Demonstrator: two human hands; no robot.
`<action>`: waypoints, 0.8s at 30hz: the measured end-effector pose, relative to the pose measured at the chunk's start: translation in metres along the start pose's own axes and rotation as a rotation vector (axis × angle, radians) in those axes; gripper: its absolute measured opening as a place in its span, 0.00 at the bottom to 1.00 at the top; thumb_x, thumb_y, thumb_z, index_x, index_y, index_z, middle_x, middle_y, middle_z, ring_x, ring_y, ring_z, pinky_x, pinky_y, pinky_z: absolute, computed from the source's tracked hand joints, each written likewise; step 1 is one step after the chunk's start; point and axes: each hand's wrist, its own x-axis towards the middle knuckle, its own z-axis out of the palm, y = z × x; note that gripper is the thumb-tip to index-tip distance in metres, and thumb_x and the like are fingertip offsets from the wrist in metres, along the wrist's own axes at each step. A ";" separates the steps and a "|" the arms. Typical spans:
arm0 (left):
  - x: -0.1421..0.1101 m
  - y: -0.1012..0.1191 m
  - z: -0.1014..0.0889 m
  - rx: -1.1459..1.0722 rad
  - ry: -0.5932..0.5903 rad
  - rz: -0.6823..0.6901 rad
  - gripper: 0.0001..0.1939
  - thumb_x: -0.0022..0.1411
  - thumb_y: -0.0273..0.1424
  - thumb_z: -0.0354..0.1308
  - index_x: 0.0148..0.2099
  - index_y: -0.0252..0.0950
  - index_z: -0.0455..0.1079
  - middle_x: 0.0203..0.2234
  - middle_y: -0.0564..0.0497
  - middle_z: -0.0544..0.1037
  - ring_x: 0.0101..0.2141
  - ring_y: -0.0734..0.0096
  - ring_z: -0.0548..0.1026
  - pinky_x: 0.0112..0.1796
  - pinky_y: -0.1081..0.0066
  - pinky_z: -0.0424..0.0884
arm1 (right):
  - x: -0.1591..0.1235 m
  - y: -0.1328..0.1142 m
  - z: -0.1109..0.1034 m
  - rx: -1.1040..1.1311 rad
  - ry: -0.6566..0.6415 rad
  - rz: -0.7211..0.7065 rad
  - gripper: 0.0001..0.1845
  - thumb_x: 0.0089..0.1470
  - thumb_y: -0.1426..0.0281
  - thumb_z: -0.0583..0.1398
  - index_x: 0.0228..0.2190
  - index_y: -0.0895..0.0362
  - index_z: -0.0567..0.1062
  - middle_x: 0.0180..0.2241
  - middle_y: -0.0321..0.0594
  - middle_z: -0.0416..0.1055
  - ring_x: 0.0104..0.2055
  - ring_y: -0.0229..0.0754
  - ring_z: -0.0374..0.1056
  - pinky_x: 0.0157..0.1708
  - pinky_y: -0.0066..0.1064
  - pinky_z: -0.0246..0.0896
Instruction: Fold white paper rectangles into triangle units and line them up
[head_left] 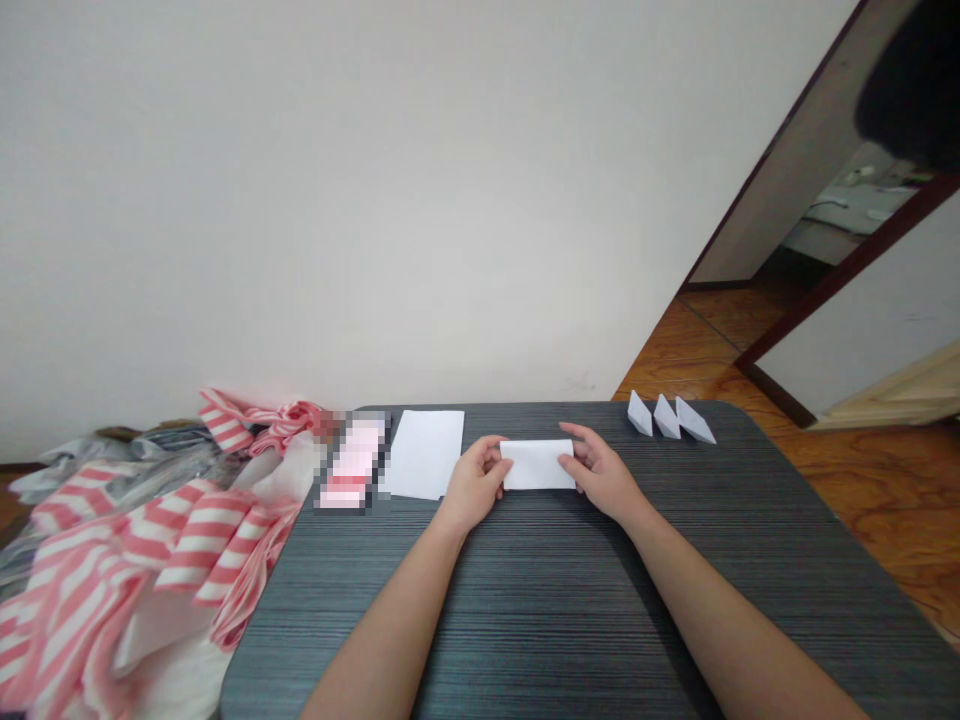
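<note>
A folded sheet of white paper (537, 465) is held level above the dark table, its long side running left to right. My left hand (478, 482) pinches its left end, thumb on the near face and fingers curled behind. At the right end my right hand (600, 470) grips it between thumb and fingers, with the index finger stretched out past the top corner. Left of my left hand lies a stack of white paper sheets (426, 453). Toward the back right stand three folded white paper pieces (666, 418) in a row, pointed in shape.
The dark wood-grain table (525, 620) has rounded corners and touches a white wall (450, 200). A blurred-out pink and white object (354, 462) lies at its left edge. Red-striped cloth (202, 540) is heaped beyond that edge. A doorway opens over the wooden floor (862, 500) at right.
</note>
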 end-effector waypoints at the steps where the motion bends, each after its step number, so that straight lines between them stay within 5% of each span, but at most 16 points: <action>1: 0.000 0.000 0.000 -0.005 0.009 -0.001 0.17 0.58 0.34 0.53 0.49 0.36 0.61 0.25 0.56 0.67 0.17 0.83 0.63 0.17 0.79 0.58 | 0.000 0.001 0.000 -0.008 -0.009 0.013 0.28 0.53 0.65 0.57 0.54 0.55 0.56 0.32 0.40 0.71 0.25 0.37 0.65 0.23 0.27 0.59; 14: -0.001 0.002 -0.001 -0.007 0.030 -0.050 0.25 0.58 0.39 0.52 0.55 0.34 0.56 0.22 0.55 0.68 0.16 0.81 0.64 0.17 0.79 0.58 | -0.001 -0.003 0.003 -0.062 0.057 -0.014 0.24 0.53 0.65 0.56 0.50 0.55 0.60 0.26 0.36 0.69 0.21 0.35 0.63 0.18 0.25 0.59; 24: -0.003 0.001 -0.002 0.132 -0.023 -0.069 0.16 0.59 0.42 0.49 0.35 0.33 0.65 0.16 0.55 0.69 0.15 0.80 0.62 0.17 0.79 0.56 | -0.001 -0.001 0.003 -0.079 0.076 -0.025 0.24 0.53 0.64 0.56 0.51 0.54 0.59 0.27 0.37 0.70 0.20 0.35 0.63 0.18 0.26 0.58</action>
